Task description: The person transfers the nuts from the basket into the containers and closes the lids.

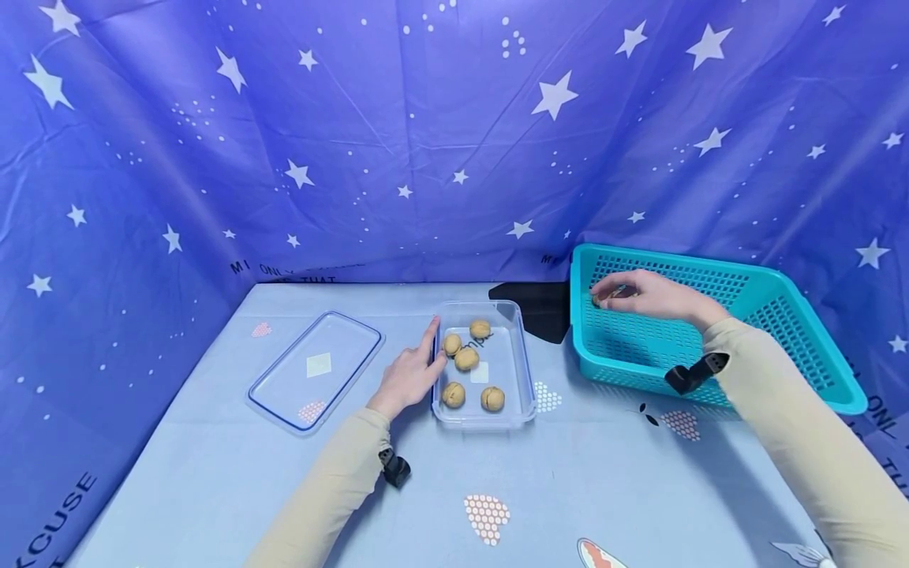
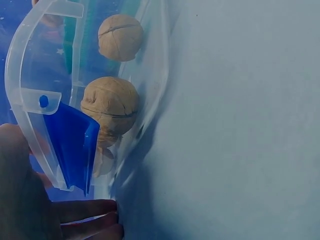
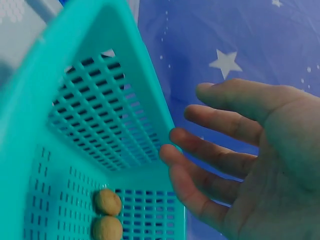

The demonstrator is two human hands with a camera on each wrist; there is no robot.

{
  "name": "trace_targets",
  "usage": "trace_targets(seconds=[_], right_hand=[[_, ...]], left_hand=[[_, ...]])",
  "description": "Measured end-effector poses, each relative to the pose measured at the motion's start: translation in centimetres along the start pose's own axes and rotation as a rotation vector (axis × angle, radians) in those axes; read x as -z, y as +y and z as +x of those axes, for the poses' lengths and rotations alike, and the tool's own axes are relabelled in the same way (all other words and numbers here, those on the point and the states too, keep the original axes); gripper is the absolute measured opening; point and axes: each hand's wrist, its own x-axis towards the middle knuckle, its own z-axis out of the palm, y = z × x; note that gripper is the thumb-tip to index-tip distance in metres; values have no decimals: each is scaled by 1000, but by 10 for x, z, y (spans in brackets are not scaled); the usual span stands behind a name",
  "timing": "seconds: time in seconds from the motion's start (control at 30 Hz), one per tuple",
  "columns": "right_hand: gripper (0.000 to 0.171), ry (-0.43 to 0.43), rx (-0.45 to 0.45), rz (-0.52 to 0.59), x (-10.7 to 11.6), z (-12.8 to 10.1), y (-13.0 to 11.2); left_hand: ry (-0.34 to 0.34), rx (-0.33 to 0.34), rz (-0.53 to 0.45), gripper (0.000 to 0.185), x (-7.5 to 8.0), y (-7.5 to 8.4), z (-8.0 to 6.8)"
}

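Note:
My left hand rests against the left side of a clear plastic food container, its index finger stretched along the rim and its thumb at the edge. Several walnuts lie inside; some walnuts also show through the wall in the left wrist view, beside a blue clip. Over the turquoise basket hovers my right hand. In the right wrist view its fingers are spread, relaxed and hold nothing. Two walnuts sit together in the basket's corner below.
Left of the container lies its clear, blue-edged lid on the pale patterned tablecloth. A black patch shows between the container and the basket. A blue star-printed curtain hangs behind the table.

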Motion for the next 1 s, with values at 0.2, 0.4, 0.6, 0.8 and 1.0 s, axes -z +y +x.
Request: trace_targets(seconds=[0.2, 0.4, 0.6, 0.8, 1.0], right_hand=[[35, 9, -21, -51, 8, 0, 8], [38, 20, -82, -49, 12, 0, 20], [42, 17, -122, -16, 17, -1, 36], [44, 10, -127, 19, 21, -1, 47], [46, 2, -165, 23, 21, 3, 57]], left_hand=[[-10, -9, -1, 65, 0, 0, 0], [-20, -15, 17, 65, 2, 1, -1], [-37, -12, 32, 65, 3, 3, 0], [-33, -10, 25, 66, 1, 2, 1], [-38, -7, -11, 67, 3, 4, 0]])
